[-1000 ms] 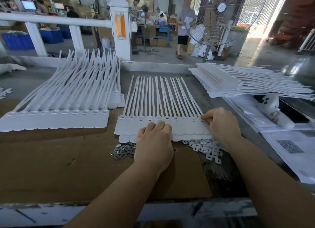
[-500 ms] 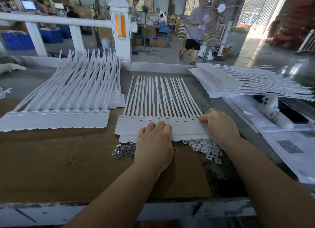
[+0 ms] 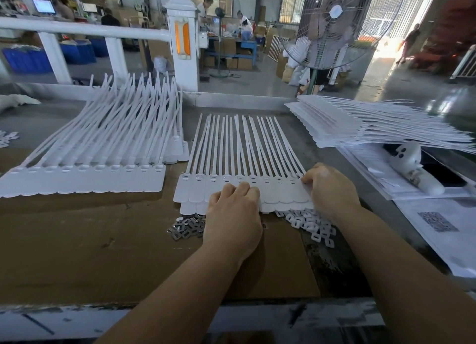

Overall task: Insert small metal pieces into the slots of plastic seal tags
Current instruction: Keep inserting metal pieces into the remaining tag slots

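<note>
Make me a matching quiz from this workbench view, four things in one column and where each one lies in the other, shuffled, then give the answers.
Things:
1. metal pieces
2. white plastic clips
3. fanned stack of seal tags
4. row of seal tags with bent-up tails

Places:
A. far right of the bench
B. just beside the left hand
C. left of the bench
D. under the right hand

Pairs: 1-B, 2-D, 3-A, 4-C

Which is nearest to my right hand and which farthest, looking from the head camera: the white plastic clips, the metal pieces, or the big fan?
1. White plastic clips, just beneath right hand.
2. Metal pieces, left, past left hand.
3. Fan, far behind the bench.
</note>
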Action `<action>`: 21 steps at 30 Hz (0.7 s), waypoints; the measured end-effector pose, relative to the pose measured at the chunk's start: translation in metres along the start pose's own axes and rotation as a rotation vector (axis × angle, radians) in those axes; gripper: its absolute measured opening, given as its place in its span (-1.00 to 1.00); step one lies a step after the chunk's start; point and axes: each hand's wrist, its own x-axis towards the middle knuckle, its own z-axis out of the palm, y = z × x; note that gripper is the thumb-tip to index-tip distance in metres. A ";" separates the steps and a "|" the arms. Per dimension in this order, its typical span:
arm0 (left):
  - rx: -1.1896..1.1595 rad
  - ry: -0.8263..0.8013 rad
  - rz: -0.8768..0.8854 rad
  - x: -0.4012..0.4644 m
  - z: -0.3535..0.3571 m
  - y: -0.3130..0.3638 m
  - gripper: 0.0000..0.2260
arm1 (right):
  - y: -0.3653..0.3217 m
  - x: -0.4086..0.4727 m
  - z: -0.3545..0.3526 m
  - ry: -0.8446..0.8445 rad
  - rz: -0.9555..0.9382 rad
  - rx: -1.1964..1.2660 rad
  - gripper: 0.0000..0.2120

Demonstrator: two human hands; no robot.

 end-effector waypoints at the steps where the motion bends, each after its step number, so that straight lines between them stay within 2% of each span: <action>1: -0.002 -0.003 -0.002 0.000 0.000 0.000 -0.81 | 0.001 0.000 -0.002 -0.006 0.004 0.029 -0.78; 4: -0.005 -0.009 -0.005 0.001 0.000 0.000 -0.81 | 0.005 -0.001 -0.012 0.018 0.054 0.218 -0.74; 7: -0.002 -0.006 -0.002 0.001 0.000 0.000 -0.80 | 0.006 -0.003 -0.016 0.021 0.064 0.279 -0.70; 11: 0.002 0.000 0.002 0.000 0.000 0.000 -0.80 | 0.005 -0.002 -0.016 -0.018 0.049 0.219 -0.80; 17: -0.005 0.004 -0.001 0.000 0.000 0.000 -0.81 | 0.002 -0.002 -0.009 -0.052 -0.038 0.038 -0.84; 21: -0.003 0.004 -0.001 0.001 0.000 0.000 -0.81 | 0.003 0.000 -0.013 -0.064 0.021 0.123 -0.82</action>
